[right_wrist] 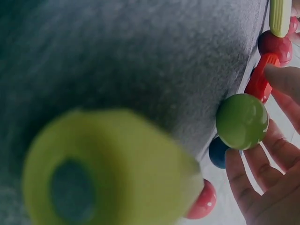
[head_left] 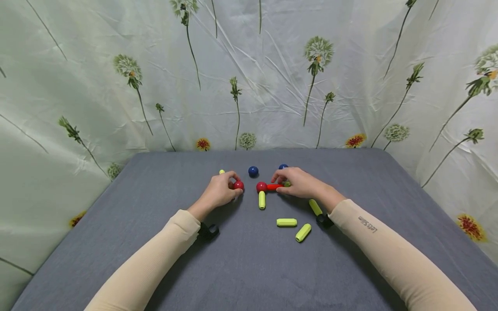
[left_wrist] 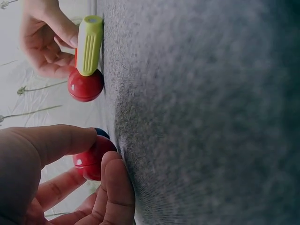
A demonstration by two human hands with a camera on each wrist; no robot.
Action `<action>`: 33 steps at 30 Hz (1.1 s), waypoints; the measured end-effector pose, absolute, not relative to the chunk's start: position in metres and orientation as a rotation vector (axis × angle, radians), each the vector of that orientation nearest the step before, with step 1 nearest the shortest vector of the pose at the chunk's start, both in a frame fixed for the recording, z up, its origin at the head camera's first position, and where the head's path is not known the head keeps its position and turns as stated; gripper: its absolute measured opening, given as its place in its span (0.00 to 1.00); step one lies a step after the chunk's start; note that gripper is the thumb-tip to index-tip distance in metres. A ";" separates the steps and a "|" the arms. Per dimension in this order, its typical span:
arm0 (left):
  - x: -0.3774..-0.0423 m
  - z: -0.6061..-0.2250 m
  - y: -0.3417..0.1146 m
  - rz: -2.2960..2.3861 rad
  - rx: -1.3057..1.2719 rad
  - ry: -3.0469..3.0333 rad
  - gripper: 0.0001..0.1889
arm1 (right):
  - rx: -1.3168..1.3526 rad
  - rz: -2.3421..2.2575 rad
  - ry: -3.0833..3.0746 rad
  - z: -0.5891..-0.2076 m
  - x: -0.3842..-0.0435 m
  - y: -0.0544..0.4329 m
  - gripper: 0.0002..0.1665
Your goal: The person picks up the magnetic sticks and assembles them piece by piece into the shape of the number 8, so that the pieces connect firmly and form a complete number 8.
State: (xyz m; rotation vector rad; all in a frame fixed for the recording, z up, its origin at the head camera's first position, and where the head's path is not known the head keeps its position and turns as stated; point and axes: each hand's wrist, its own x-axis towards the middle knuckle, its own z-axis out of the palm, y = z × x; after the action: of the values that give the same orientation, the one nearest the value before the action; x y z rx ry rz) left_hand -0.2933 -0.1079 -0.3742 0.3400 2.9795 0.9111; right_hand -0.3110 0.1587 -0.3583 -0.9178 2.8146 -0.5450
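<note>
Pale, shiny fabric printed with long-stemmed dandelions fills the upper frame and both sides, creased at upper centre. Red-and-yellow printed flowers sit low on it. A grey, cloth-textured desk spreads across the lower frame.

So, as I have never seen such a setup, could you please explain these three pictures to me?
There is no machine, only a person's bare left hand and right hand. The wide picture comes from a camera worn on the head; the two sideways close-ups come from a black camera on each wrist. The left hand holds a glossy red ball. The right hand grips a ribbed red rod, with fingers by a shiny green ball. That rod meets a second glossy red ball, which a ribbed yellow-green rod also touches. On the grey fabric-covered surface lie more yellow-green rods and two dark blue balls.
</note>
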 end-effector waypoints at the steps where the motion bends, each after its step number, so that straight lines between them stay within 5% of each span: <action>1: -0.292 -0.374 -0.108 0.909 0.341 2.978 0.13 | -0.928 -0.550 2.813 -0.358 -0.311 0.158 0.16; 33: -0.262 -0.373 -0.107 1.006 0.442 2.832 0.13 | -1.054 -0.526 2.814 -0.360 -0.310 0.149 0.20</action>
State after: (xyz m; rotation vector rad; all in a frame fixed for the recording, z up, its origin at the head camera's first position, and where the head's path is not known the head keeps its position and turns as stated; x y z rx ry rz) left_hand -0.2619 -0.1067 -0.3734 0.4420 2.8317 1.0057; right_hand -0.3098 0.1490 -0.3595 -1.0544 2.8141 -0.5255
